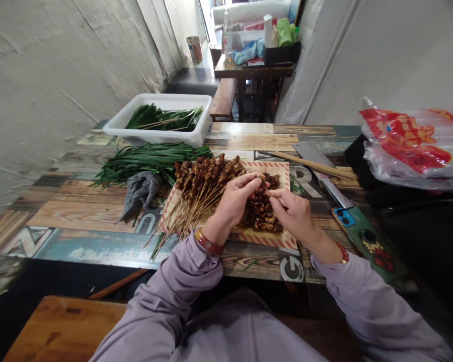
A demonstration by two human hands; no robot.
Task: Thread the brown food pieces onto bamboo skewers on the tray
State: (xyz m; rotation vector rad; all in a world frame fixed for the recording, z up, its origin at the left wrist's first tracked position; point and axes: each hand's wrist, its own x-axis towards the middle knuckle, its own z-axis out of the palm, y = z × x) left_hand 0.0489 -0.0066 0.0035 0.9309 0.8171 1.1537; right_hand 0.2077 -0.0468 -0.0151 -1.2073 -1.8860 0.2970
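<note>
My left hand is closed, thumb and fingertips pinching a small dark piece of meat. Close beside it, my right hand pinches what looks like a thin bamboo skewer, mostly hidden by the fingers. Both hands are above a pile of glossy brown marinated meat pieces. A heap of loaded meat skewers lies left of my left hand, bare sticks fanned toward me. Pile and heap share a board with a red-striped border.
Left are a grey cloth, long green leaves and a white tub with more leaves. Right lie bare bamboo skewers, a cleaver, a phone and a red-and-clear plastic bag. Walls stand on both sides.
</note>
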